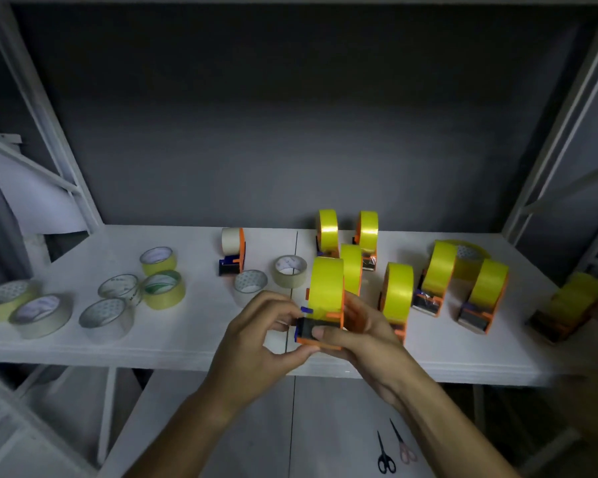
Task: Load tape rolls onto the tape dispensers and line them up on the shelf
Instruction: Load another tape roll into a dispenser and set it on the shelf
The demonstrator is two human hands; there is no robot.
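Head view: both hands hold one orange dispenser (320, 331) loaded with a yellow tape roll (326, 288) just above the white shelf's (187, 346) front edge, the right hand (363, 334) wrapped round its body, the left hand (259, 336) pinching its front end. More loaded dispensers (428, 288) stand close behind and to the right, one white-rolled dispenser (233, 251) mid-shelf. Loose rolls (118, 298) lie on the left; two scissors (394, 450) rest on the lower surface.

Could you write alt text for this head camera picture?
Both hands, left hand and right hand, hold an orange tape dispenser loaded with yellow tape over a white shelf; loose tape rolls lie left, more loaded dispensers stand right.
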